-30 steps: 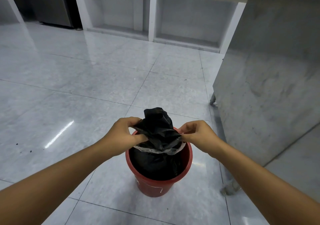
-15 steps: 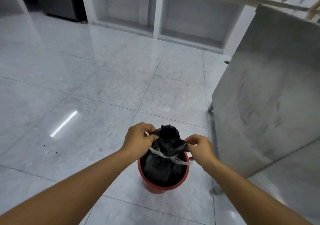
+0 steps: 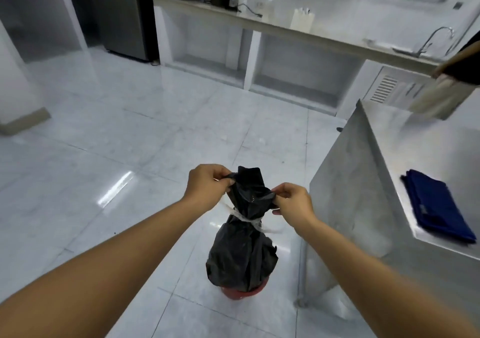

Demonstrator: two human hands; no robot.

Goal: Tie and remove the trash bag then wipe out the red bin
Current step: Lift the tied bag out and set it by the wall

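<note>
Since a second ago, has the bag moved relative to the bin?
Yes. The bag has come up: it sat inside the bin before, now its bulk hangs above the rim, held by both hands.

Bright, cool, even light; a glare streak shines on the floor point(image 3: 115, 188). Wide-angle bending curves the edges, and the far counter point(image 3: 285, 29) looks blurred, perhaps by motion.

The glossy pale tiled floor point(image 3: 130, 155) carries the red bin point(image 3: 242, 292), standing just beside the steel table's point(image 3: 426, 150) near left leg. On the table's top, toward its right edge, lies a folded blue cloth point(image 3: 436, 207).
</note>
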